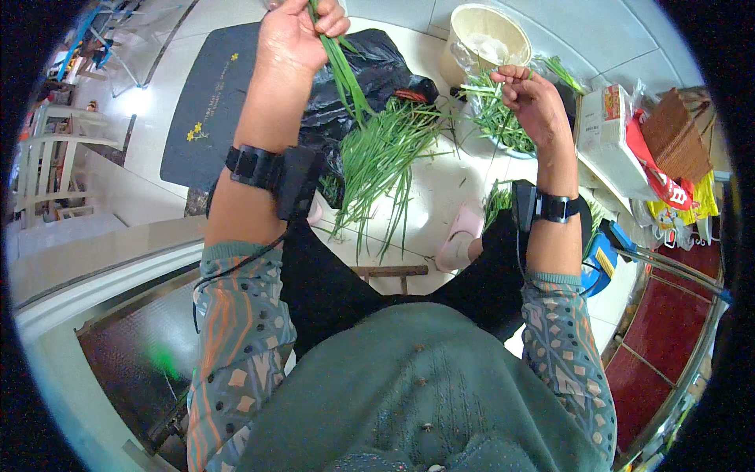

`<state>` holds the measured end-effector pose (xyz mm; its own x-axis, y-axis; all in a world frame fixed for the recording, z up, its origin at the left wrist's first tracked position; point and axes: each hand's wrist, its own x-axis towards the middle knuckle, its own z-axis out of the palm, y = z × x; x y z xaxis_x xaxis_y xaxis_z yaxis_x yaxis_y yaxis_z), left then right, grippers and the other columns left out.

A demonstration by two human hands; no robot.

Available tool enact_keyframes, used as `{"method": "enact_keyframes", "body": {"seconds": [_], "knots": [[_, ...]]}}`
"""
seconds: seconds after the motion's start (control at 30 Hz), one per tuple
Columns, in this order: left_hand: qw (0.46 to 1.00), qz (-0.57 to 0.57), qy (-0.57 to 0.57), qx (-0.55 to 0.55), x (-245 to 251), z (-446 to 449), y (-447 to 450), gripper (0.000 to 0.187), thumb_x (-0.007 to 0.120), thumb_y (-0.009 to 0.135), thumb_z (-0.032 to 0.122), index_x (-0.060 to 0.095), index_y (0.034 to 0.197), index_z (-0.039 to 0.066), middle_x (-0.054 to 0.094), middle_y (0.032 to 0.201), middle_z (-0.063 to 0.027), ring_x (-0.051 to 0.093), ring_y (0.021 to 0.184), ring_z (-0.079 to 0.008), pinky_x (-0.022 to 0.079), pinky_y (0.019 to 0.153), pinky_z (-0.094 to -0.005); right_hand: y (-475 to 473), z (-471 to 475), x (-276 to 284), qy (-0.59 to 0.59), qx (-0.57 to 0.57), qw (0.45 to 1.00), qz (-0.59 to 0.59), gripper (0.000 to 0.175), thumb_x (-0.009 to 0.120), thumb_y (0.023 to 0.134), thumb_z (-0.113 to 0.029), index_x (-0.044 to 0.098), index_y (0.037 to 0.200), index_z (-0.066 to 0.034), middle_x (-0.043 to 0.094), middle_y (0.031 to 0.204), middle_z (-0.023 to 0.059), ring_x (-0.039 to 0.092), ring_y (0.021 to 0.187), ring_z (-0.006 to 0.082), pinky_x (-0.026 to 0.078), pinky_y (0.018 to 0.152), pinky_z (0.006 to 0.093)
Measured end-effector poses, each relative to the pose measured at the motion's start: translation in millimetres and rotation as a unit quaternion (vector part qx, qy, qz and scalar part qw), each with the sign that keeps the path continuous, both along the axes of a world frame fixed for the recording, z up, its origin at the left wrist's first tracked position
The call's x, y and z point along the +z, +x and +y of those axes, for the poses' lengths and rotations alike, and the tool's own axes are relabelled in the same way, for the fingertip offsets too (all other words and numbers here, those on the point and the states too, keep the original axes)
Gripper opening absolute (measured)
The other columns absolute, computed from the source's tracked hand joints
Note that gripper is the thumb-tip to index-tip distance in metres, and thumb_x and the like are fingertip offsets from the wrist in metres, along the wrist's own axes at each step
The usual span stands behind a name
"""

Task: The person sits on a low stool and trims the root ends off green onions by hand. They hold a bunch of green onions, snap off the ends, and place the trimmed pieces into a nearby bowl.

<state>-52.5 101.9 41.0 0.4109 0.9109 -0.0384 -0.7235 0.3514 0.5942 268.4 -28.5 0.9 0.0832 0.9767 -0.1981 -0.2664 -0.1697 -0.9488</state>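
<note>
My left hand (295,35) is raised at the top edge, closed around several long green leaf stalks (345,76) that hang down to the right. Below it a large pile of thin green leafy stalks (383,153) spreads over a black plastic bag (330,112) and the floor. My right hand (528,100) hovers above a container heaped with greens (501,121), its fingers bent; a pale stalk lies by the fingertips, and a bit of green shows between them. Whether those fingers grip it is hard to tell.
A cream bucket (492,41) with a clear plastic liner stands by the wall. At left lies a dark mat (200,112). A white box (613,135) and bags are at right, near a blue dustpan (598,265). My pink slipper (457,242) is on the tiles.
</note>
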Motion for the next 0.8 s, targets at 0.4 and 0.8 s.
{"method": "enact_keyframes", "body": {"seconds": [0.4, 0.8], "knots": [[0.993, -0.095, 0.038, -0.06, 5.8, -7.2, 4.2, 0.029, 0.039, 0.094, 0.022, 0.059, 0.088, 0.002, 0.034, 0.051, -0.0007, 0.033, 0.042, -0.0145, 0.03, 0.046, -0.0283, -22.5, -2.0, -4.1, -0.018, 0.047, 0.998, 0.032, 0.019, 0.047, 0.093, -0.012, 0.054, 0.105, 0.0014, 0.063, 0.087, 0.0089, 0.04, 0.055, 0.0081, 0.035, 0.051, 0.0209], [0.985, -0.146, 0.073, -0.058, 31.8, -8.4, -16.0, 0.029, 0.036, 0.094, 0.017, 0.058, 0.091, -0.001, 0.032, 0.053, 0.0009, 0.029, 0.041, -0.0111, 0.027, 0.045, -0.025, -72.1, -3.9, -28.2, -0.013, 0.158, 0.986, -0.048, 0.015, 0.057, 0.089, -0.016, 0.061, 0.095, -0.0019, 0.063, 0.082, 0.0016, 0.041, 0.054, 0.0042, 0.033, 0.048, 0.018]]}}
